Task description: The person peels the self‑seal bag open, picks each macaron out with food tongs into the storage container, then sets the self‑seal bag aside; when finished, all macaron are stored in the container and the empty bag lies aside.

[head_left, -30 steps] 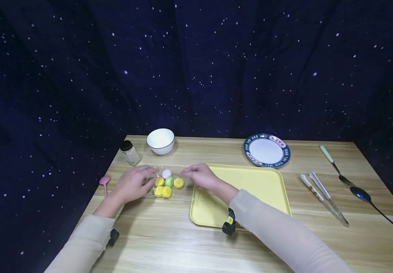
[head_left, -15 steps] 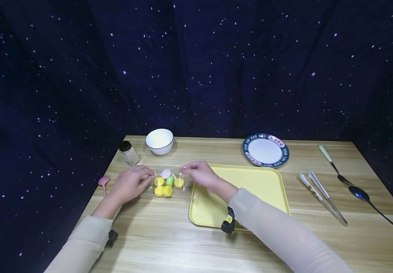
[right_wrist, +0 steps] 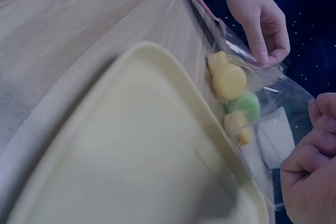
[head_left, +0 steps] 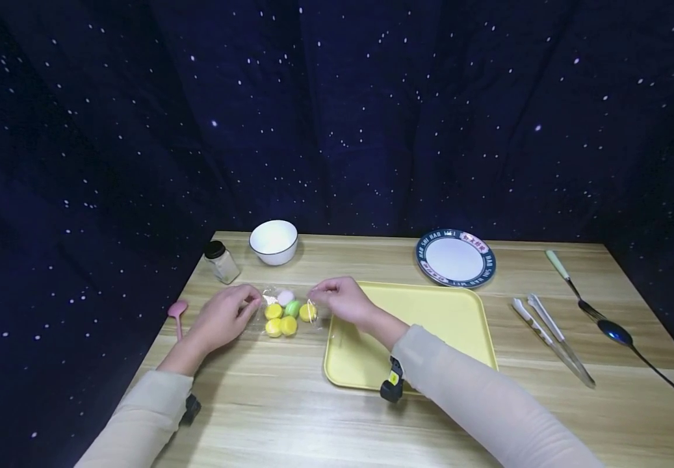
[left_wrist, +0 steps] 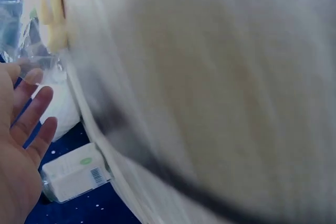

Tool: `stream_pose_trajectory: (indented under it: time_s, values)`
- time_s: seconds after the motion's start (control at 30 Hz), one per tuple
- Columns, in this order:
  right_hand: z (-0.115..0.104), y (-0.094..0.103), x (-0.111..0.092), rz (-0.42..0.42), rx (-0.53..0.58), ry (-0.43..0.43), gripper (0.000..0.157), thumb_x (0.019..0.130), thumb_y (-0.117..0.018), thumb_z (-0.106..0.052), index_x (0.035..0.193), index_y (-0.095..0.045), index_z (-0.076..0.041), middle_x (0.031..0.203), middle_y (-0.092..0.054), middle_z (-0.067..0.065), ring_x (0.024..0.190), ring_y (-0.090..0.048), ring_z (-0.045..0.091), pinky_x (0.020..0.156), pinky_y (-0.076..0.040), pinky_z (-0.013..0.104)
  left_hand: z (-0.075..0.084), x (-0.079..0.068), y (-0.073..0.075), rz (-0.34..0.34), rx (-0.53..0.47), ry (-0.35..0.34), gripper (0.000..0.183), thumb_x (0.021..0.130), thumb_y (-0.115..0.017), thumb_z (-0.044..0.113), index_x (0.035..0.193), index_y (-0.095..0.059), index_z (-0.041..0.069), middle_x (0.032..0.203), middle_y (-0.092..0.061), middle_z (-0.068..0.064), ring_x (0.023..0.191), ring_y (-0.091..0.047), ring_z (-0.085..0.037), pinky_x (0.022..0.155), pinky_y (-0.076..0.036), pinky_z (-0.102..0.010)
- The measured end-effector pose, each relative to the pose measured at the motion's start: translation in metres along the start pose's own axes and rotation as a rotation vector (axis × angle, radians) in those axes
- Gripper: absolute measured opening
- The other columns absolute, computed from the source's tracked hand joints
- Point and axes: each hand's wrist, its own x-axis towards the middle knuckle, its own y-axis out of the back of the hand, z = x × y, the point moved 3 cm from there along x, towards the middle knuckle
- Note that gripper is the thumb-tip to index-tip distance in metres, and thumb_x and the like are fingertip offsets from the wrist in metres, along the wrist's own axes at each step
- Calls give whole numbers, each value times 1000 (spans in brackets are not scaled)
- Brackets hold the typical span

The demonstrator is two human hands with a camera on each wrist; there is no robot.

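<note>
A clear plastic bag (right_wrist: 283,88) lies between my hands at the left of the table. In it are several yellow macarons (head_left: 288,325), a green macaron (head_left: 292,309) and a pale pinkish one (head_left: 285,298). My left hand (head_left: 221,317) pinches the bag's left side between thumb and fingertips. Its other fingers are partly spread in the left wrist view. On the opposite side my right hand (head_left: 345,303) pinches the film, with its forearm across the yellow tray (head_left: 430,305). The right wrist view shows the film stretched between both hands, above the macarons.
Behind the bag stand a white bowl (head_left: 274,242) and a black-lidded jar (head_left: 222,262). A pink spoon (head_left: 177,309) lies by the left edge. Farther right are a dark-rimmed plate (head_left: 456,258), tongs (head_left: 556,338), a green-handled fork (head_left: 558,264) and a long dark spoon (head_left: 615,331).
My left hand has moved slightly left, and its fingers have drawn together on the bag. The film has become tauter over the macarons, which have shifted slightly. My right hand stays nearly in place.
</note>
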Motion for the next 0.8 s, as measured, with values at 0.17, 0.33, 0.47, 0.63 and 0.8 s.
stream_pose_trajectory:
  time_s: [0.17,0.33,0.47,0.63,0.8]
  values:
    - [3,-1,0,-4,4,-6,22,89,-68,-26,100,-71,-8,100,-68,0,101,-57,17,97,-40,42,0,-1,-4,-15,-4,-58,23,93,-63,28,113,-66,18,108,-65,6,99,-59,-14,87,-47,-40]
    - [2,0,1,0,-8,5,21,88,-68,-28,98,-72,-9,100,-68,-3,100,-57,15,94,-42,38,1,2,-6,19,49,-151,16,89,-69,24,103,-72,19,101,-65,7,99,-58,-15,87,-47,-40]
    - [-1,0,0,-5,-17,5,20,88,-68,-29,97,-72,-12,100,-68,-5,100,-57,14,92,-43,38,1,2,-8,43,55,-155,8,89,-68,24,96,-70,20,95,-63,10,93,-57,-11,82,-48,-36]
    - [-5,0,-2,-4,-8,6,18,88,-68,-28,97,-72,-13,100,-67,-5,100,-57,14,93,-42,38,1,1,-7,50,25,-140,7,92,-64,27,97,-68,22,99,-64,10,96,-56,-10,84,-47,-36]
    - [-7,0,-3,-7,-7,6,18,88,-68,-28,96,-71,-12,100,-67,-3,100,-57,15,92,-42,37,8,4,-7,53,19,-172,25,90,-66,30,114,-67,20,100,-64,9,100,-55,-11,87,-46,-38]
